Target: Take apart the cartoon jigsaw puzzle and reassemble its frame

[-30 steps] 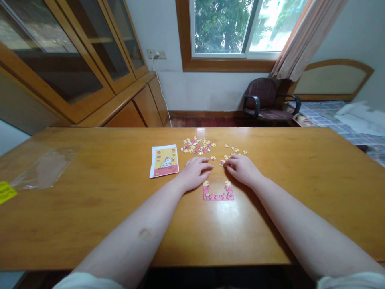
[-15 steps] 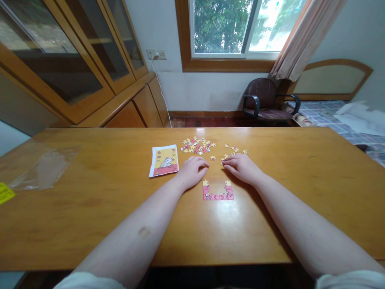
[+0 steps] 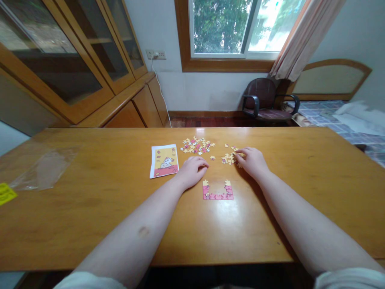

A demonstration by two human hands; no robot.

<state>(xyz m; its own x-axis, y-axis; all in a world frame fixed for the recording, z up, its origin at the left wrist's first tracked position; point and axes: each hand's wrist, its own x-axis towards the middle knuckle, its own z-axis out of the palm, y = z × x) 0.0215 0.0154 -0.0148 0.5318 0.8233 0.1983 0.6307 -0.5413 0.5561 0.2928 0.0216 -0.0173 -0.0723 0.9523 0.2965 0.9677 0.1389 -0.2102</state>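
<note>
My left hand (image 3: 193, 172) rests on the table with loosely curved fingers, thumb apart and nothing visible in it. My right hand (image 3: 252, 161) is over the right edge of a small group of yellow jigsaw pieces (image 3: 228, 159). Its fingertips touch or hover at these pieces; thumb and index finger look apart, and the palm hides some of what lies beneath. Nearer me, between my forearms, lies a U-shaped joined puzzle border (image 3: 218, 196), pink below with yellow tips. A larger heap of loose jigsaw pieces (image 3: 197, 145) is spread beyond my left hand.
Left of my left hand lies a reference picture (image 3: 165, 161) of a white animal on yellow and pink. A clear plastic bag (image 3: 45, 168) and a yellow label (image 3: 6, 193) are at the table's left. Behind the wooden table (image 3: 120, 208) stand an armchair (image 3: 267, 98) and a glass-door cabinet (image 3: 90, 96).
My right hand has shifted right and slightly away, uncovering several yellow pieces in the small group. My left hand and the joined border stay in place.
</note>
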